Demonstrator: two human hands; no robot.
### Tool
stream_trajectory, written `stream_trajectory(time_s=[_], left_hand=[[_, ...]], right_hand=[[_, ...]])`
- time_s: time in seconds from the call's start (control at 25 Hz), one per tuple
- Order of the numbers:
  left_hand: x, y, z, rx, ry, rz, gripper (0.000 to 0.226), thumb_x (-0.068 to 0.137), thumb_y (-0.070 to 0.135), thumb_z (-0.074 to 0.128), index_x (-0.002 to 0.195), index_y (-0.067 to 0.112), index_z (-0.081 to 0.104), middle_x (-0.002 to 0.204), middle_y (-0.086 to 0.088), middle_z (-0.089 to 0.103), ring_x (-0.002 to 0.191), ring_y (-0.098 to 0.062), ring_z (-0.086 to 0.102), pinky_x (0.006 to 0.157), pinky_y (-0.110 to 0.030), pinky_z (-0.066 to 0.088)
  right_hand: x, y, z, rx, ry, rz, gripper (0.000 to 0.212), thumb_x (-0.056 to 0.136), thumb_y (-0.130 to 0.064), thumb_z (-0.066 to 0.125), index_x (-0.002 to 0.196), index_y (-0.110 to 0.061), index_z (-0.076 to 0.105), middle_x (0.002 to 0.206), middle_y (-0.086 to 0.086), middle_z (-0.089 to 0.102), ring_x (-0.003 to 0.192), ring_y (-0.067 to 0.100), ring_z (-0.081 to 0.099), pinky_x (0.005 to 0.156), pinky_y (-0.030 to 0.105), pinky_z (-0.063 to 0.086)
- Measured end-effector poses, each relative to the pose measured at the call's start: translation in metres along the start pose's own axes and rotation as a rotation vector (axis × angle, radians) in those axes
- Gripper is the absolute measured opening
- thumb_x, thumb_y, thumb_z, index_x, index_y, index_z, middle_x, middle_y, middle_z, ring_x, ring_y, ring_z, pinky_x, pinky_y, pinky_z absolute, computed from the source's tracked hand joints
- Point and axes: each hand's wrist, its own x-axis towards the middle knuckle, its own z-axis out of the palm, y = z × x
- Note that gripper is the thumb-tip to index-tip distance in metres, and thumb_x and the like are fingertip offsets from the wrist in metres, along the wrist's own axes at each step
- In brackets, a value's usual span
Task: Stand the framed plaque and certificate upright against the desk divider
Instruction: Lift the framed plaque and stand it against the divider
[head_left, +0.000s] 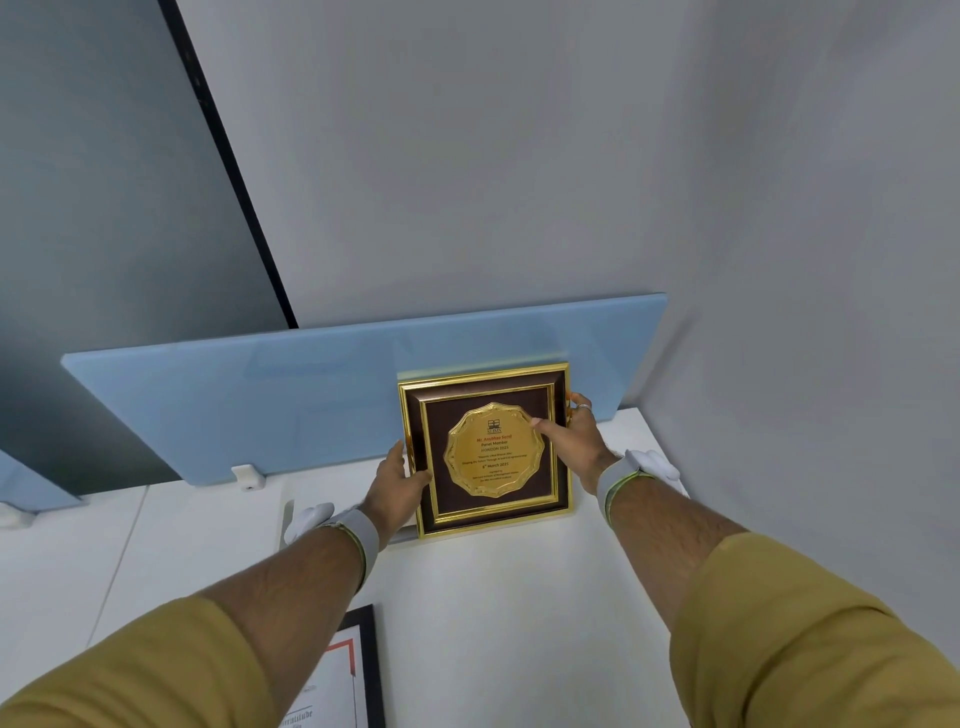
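The framed plaque (488, 499), gold-edged with a dark mat and a gold medallion, stands upright on the white desk (493, 597), its top against the pale blue divider (260, 405). My left hand (400, 483) grips its left edge. My right hand (569, 441) holds the right edge, thumb on the medallion. The certificate (345, 675), black-framed with red trim, lies flat near the desk's front, partly cut off by the frame edge and my left arm.
A white bracket (248, 477) clamps the divider to the desk. A grey wall rises behind, with a dark panel (104, 208) at the left. White wrist devices sit on both forearms.
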Motion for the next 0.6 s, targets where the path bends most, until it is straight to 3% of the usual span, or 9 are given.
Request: stream_trajectory(time_s=[0.24, 0.48, 0.6], left_hand=[[-0.022, 0.007, -0.029, 0.079, 0.035, 0.017, 0.057, 0.099, 0.020, 0.052, 0.152, 0.017, 0.029, 0.157, -0.013, 0.035, 0.141, -0.036, 0.039, 0.112, -0.044, 0.037], [-0.059, 0.004, -0.051, 0.055, 0.066, 0.019, 0.051, 0.100, 0.019, 0.050, 0.149, 0.015, 0.035, 0.151, -0.012, 0.041, 0.132, -0.033, 0.047, 0.099, -0.035, 0.041], [-0.081, -0.010, -0.067, 0.015, 0.073, -0.014, 0.049, 0.100, 0.021, 0.051, 0.146, 0.015, 0.037, 0.144, -0.010, 0.045, 0.114, -0.027, 0.053, 0.088, -0.032, 0.042]], right_hand=[[-0.022, -0.018, 0.003, -0.078, 0.119, -0.119, 0.076, 0.092, -0.025, 0.070, 0.155, -0.019, 0.027, 0.158, 0.013, 0.034, 0.144, 0.033, 0.040, 0.114, 0.045, 0.040], [-0.067, -0.042, 0.036, -0.015, 0.008, -0.161, 0.069, 0.094, -0.022, 0.067, 0.153, -0.022, 0.031, 0.151, 0.010, 0.041, 0.137, 0.030, 0.046, 0.106, 0.042, 0.047], [-0.093, -0.037, 0.061, -0.046, -0.066, -0.132, 0.068, 0.092, -0.025, 0.068, 0.151, -0.020, 0.035, 0.146, 0.008, 0.045, 0.134, 0.030, 0.048, 0.100, 0.040, 0.047]])
